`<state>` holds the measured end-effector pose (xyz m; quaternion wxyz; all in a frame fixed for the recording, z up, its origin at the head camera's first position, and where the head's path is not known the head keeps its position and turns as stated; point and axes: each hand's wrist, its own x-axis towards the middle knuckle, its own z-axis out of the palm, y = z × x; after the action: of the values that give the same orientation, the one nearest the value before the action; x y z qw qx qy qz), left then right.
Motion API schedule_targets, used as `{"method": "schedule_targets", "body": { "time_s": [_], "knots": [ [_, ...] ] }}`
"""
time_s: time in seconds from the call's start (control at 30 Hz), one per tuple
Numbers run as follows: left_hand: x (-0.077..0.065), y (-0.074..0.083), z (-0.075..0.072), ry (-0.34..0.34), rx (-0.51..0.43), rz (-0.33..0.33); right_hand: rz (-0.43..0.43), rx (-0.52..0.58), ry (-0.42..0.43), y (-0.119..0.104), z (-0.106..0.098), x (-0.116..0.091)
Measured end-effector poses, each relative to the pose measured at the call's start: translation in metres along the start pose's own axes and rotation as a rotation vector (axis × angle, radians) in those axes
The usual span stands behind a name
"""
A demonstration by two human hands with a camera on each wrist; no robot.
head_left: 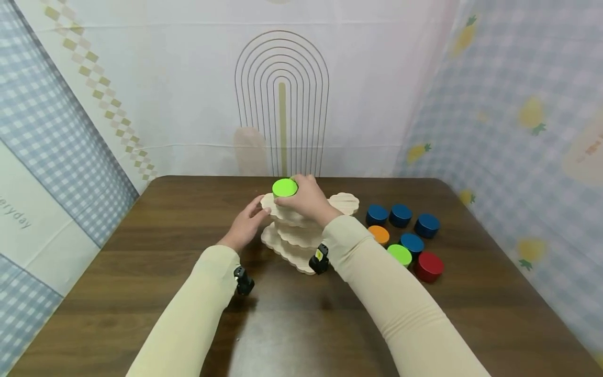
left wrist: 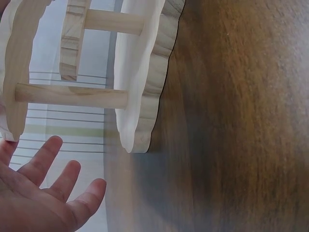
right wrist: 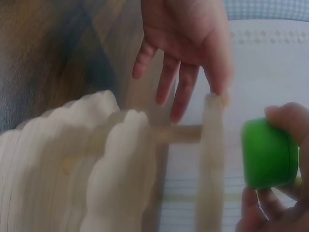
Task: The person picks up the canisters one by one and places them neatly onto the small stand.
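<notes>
Left hand (head_left: pixel 245 226), fingers straight, touches a tiered wooden stand (head_left: pixel 299 237) at mid-frame; right of centre cluster seven loose cylinders (head_left: pixel 412 243); right hand (head_left: pixel 312 200) pinches a green cylinder (head_left: pixel 285 187) just above the top tier (head_left: pixel 281 210).

Table (head_left: pixel 141 256): we see a dark brown, wood-grained top with rounded far corners, spreading across the lower frame, with a pale sheen at bottom centre.
Tiered stand (head_left: pixel 299 236): we find it near the frame's centre, pale wood, its scalloped bottom tier (head_left: pixel 285 251) resting on the tabletop.
Blue cylinders: we count four, right of centre; two, (head_left: pixel 377 214) and (head_left: pixel 400 215), sit side by side at the back, a third (head_left: pixel 427 225) farther right, a fourth (head_left: pixel 412 244) below them.
Orange cylinder (head_left: pixel 378 235): we see it below the leftmost blue.
Green cylinder (head_left: pixel 399 255): we place it just beside the lowest blue.
Red cylinder (head_left: pixel 429 266): we have it lowest, at right.
</notes>
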<state>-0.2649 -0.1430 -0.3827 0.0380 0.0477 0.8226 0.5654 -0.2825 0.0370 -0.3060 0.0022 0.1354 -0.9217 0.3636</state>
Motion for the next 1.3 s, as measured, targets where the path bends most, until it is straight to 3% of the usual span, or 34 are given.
{"method": "schedule_targets", "body": {
  "time_s": [0.3,0.4,0.8,1.1,1.3],
  "knots": [
    [-0.006,0.011,0.007,-0.028,-0.054,0.011,-0.002,-0.015,-0.003,0.005,0.006,0.001],
    [0.001,0.002,0.010,-0.023,-0.040,0.026,0.002,-0.006,-0.005,0.004,0.006,0.001],
    [0.003,0.003,0.013,-0.029,-0.024,0.036,0.051,-0.059,-0.019,0.006,0.008,0.000],
    [0.000,0.004,0.014,-0.041,-0.007,0.018,0.019,-0.055,-0.006,0.010,0.009,-0.004],
    [0.001,0.004,0.012,-0.036,0.004,0.011,-0.061,-0.116,0.050,0.009,0.004,-0.011]
  ]
}}
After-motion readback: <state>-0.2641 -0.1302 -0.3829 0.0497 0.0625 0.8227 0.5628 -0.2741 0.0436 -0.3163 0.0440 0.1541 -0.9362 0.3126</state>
